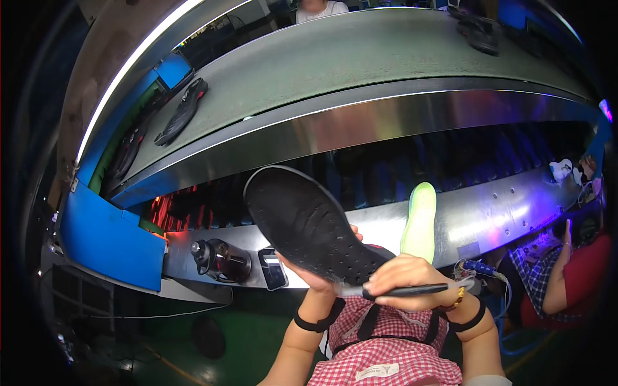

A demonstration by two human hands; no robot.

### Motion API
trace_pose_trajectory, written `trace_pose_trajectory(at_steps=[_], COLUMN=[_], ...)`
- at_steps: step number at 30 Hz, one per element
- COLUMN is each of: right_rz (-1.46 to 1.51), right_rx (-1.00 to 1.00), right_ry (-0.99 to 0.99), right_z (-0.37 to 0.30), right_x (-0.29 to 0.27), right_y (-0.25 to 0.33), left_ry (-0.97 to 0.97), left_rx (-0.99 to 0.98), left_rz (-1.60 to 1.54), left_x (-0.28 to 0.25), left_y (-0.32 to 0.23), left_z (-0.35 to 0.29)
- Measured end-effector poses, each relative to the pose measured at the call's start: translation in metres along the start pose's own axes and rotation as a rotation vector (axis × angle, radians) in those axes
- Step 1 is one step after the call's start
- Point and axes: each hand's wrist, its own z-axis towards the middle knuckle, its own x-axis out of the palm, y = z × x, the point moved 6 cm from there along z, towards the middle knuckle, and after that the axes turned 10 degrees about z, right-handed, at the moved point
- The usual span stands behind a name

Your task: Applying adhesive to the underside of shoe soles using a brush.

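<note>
My left hand (309, 273) grips a black shoe sole (302, 222) from its lower left side, with fingertips showing at the far edge. The sole is tilted, its broad end up to the left and its dark, dotted face toward me. My right hand (409, 281) is closed around a black-handled brush (412, 291). The pale, blurred head of the brush is at the sole's lower edge, beside my left hand; whether it touches cannot be told. Beyond my right hand, a bright yellow-green insole (420, 222) lies on the metal ledge (473, 212).
A dark see-through jug (225, 259) and a phone (273, 269) are at the ledge's left. Behind runs a green conveyor belt (309, 58) carrying black shoe parts (183, 110). Cables (479, 267) hang at right, near another person in red (582, 276).
</note>
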Motion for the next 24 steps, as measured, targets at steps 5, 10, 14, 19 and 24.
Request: trace_pose_trajectory(at_steps=[5,10,14,19,24], right_rz=[-0.135,0.087,-0.046,0.086,-0.066], right_rx=[0.021,0.022,0.036,0.024,0.058], right_ry=[-0.245,0.014,-0.295,0.044,-0.122], right_z=[-0.003,-0.011,-0.012,-0.021,-0.017], right_x=[-0.011,0.005,-0.008,0.009,0.002], right_y=[-0.001,0.008,-0.003,0.007,0.000], left_ry=[-0.121,-0.155,-0.251,-0.164,-0.236], left_rx=[0.021,0.025,0.035,0.074,0.075], left_rz=[-0.063,-0.076,-0.084,-0.093,-0.049], left_x=[-0.001,0.001,0.000,0.008,-0.002], left_y=[-0.012,-0.016,-0.020,-0.026,-0.028], left_z=[-0.011,-0.005,-0.009,-0.006,-0.005])
